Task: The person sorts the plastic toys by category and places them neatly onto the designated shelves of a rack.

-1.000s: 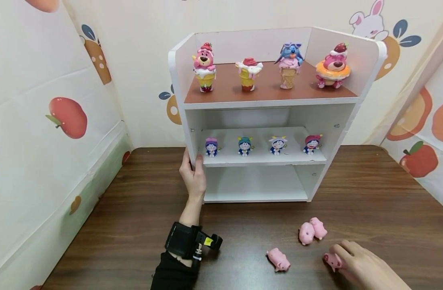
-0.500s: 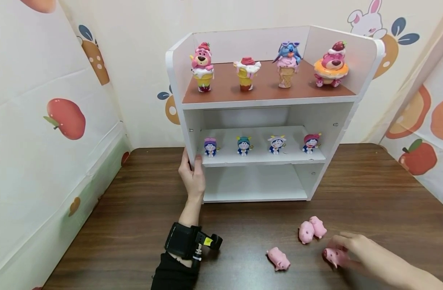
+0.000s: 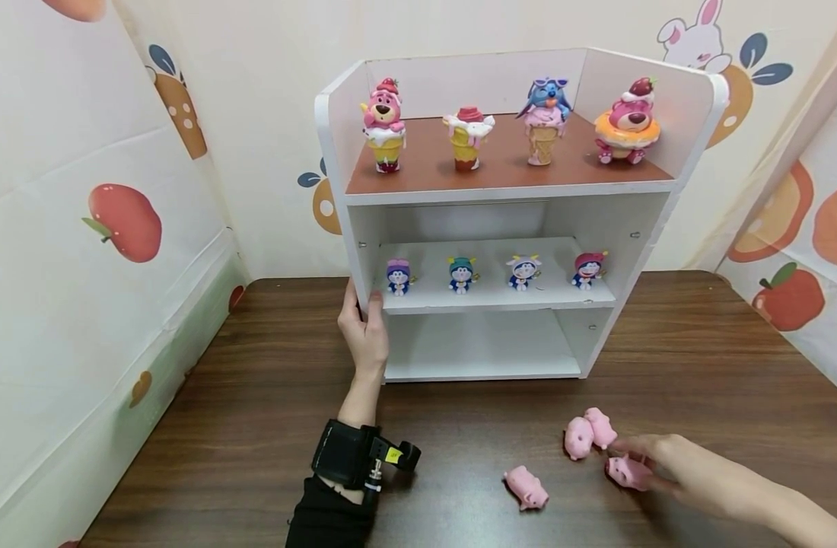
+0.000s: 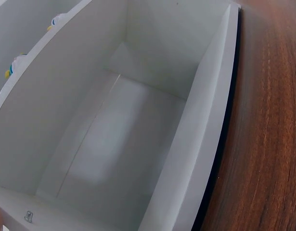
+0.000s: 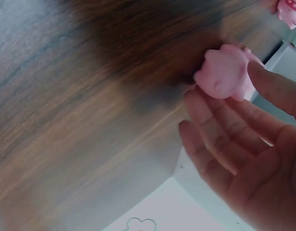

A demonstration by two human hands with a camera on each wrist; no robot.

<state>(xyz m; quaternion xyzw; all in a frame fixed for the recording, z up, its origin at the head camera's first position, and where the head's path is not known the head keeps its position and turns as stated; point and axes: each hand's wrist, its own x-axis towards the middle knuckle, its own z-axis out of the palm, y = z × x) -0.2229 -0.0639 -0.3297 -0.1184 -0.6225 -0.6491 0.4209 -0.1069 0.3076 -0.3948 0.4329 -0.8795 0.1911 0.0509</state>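
My left hand [image 3: 366,339] grips the left side panel of a white shelf unit [image 3: 487,194], thumb on the front edge and fingers behind. In the left wrist view only a sliver of that hand shows, beside the bottom compartment [image 4: 109,139]. On the table my right hand [image 3: 689,468] pinches a pink toy pig [image 3: 627,473] between thumb and fingers. In the right wrist view this pig [image 5: 222,72] sits between the thumb and the fingertips. Close behind it two more pigs [image 3: 579,438] lie side by side. Another pig [image 3: 526,488] lies to the left.
Ice-cream-themed figures, one a pink bear on a cone [image 3: 384,125], stand along the brown top shelf. Several small blue figurines [image 3: 462,275] line the middle shelf. The brown wooden table [image 3: 268,396] meets fruit-patterned walls [image 3: 124,221] at left and right.
My right hand has shifted a little away from me, and the pig at its fingers has moved slightly back and left, nearer the pair. The left hand stays on the shelf unit.
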